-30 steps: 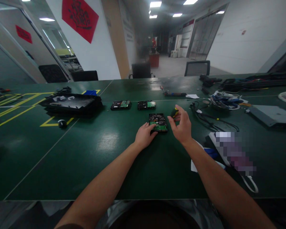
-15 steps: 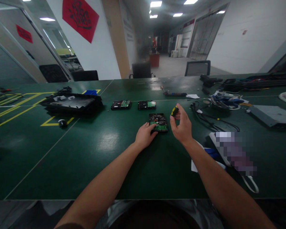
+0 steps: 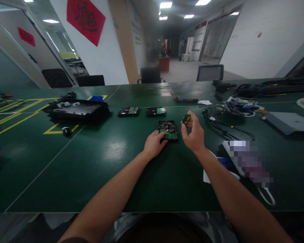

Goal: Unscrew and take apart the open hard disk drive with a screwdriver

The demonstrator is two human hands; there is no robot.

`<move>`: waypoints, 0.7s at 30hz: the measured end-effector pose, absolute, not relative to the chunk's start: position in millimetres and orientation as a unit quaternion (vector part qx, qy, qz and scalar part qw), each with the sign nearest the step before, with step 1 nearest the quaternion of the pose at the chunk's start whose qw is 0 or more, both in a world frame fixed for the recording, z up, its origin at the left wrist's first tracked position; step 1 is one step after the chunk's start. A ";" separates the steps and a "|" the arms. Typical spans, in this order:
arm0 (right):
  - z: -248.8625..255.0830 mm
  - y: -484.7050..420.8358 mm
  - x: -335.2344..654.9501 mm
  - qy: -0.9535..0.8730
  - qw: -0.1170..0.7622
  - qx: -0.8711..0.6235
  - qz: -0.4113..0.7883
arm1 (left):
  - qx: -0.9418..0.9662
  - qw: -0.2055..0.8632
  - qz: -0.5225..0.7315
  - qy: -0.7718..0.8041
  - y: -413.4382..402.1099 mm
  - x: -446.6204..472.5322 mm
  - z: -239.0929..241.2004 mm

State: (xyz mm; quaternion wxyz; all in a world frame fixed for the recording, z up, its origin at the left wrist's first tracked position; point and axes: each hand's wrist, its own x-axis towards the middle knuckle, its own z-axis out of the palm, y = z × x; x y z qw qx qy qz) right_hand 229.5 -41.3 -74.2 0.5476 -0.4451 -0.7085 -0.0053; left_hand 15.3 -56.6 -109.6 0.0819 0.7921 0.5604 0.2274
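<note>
A hard drive [image 3: 168, 126] lies flat on the green table, its green circuit board facing up. My left hand [image 3: 154, 143] grips its near left corner, fingers resting on the board and thumb at the near edge. Just right of the drive, raised above the table, my right hand [image 3: 194, 134] pinches a short yellow-and-black screwdriver [image 3: 186, 118] between thumb and fingers. The screwdriver's tip cannot be made out. Two more hard drives lie farther back, one hard drive [image 3: 156, 111] behind the gripped one and another hard drive [image 3: 128, 111] to its left.
A black tray-like casing [image 3: 76, 109] stands at the left. Black cables [image 3: 218, 126], a bundle of wires [image 3: 239, 106] and a grey metal box [image 3: 290, 122] lie at the right. Near my right forearm is a phone-like object [image 3: 248, 160], partly blurred. A pen-like tool [image 3: 186, 100] lies farther back.
The screwdriver has turned slightly between my right fingers and its angle differs a little. My left hand and the hard drive stay in place.
</note>
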 end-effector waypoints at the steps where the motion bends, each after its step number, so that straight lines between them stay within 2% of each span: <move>1: -74.7 -41.0 229.3 -0.709 0.548 -0.444 0.001 | 0.792 0.082 0.227 0.560 -56.7 15.3 -109.4; 21: -76.2 -41.0 230.6 -0.708 0.551 -0.441 -0.033 | 0.794 0.076 0.230 0.558 -57.4 15.7 -109.8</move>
